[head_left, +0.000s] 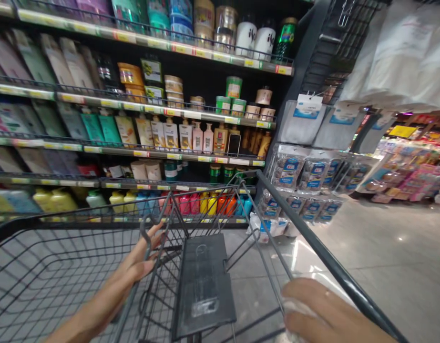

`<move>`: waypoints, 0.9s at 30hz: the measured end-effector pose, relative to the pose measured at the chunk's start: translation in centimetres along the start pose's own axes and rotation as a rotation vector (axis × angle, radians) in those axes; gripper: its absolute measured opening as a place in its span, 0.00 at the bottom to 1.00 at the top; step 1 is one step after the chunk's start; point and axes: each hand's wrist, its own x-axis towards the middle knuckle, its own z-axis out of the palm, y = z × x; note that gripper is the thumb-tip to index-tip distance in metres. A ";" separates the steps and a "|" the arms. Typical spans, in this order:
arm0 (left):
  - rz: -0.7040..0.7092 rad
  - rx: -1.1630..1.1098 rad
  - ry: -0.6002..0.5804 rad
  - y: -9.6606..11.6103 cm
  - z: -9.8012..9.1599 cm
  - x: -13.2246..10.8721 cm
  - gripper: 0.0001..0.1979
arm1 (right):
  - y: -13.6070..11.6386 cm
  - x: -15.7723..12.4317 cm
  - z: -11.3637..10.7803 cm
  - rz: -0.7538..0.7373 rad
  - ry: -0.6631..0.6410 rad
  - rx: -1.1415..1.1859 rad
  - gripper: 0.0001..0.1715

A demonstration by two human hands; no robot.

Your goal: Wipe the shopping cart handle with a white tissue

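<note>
A grey wire shopping cart (62, 267) fills the lower view, with a dark plastic seat panel (205, 290) in its fold-out section. My left hand (137, 267) reaches in among the wires left of the panel. Its fingers are stretched forward and the thumb lies apart, against or close to a bent wire bar. At the lower right, my right hand (320, 309) curls round a pale crumpled thing (300, 309), mostly hidden by the fingers. This hand is beside the cart's dark handle bar (323, 257) and a thinner rod; whether it touches them I cannot tell.
Shelves (169, 152) of bottles, jars and tubs stand just beyond the cart. Packaged goods (316, 169) hang on hooks at the shelf end, below white hanging items (398, 57). Tiled floor (402, 243) stretches right toward a colourful display (402, 166).
</note>
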 end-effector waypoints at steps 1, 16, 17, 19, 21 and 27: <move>-0.011 -0.005 0.003 -0.4 -0.3 0.0 0.47 | 0.4 0.3 1.1 -0.069 -0.012 0.046 0.05; -0.009 -0.009 0.003 -1.5 -1.1 -2.2 0.45 | 8.1 10.7 2.8 0.187 -0.302 0.225 0.12; -0.018 -0.001 0.005 -1.2 -1.0 -2.3 0.45 | 9.1 11.4 3.4 0.184 -0.295 0.206 0.12; -0.028 0.004 0.009 -0.8 -0.8 -2.4 0.45 | 10.9 12.8 4.5 0.176 -0.287 0.150 0.12; -0.024 -0.006 0.016 -0.4 -0.6 -2.5 0.44 | 12.6 14.2 5.4 0.168 -0.284 0.076 0.12; -0.006 0.001 0.035 -0.1 -0.2 -2.2 0.41 | 15.4 18.3 6.7 0.138 -0.315 -0.110 0.14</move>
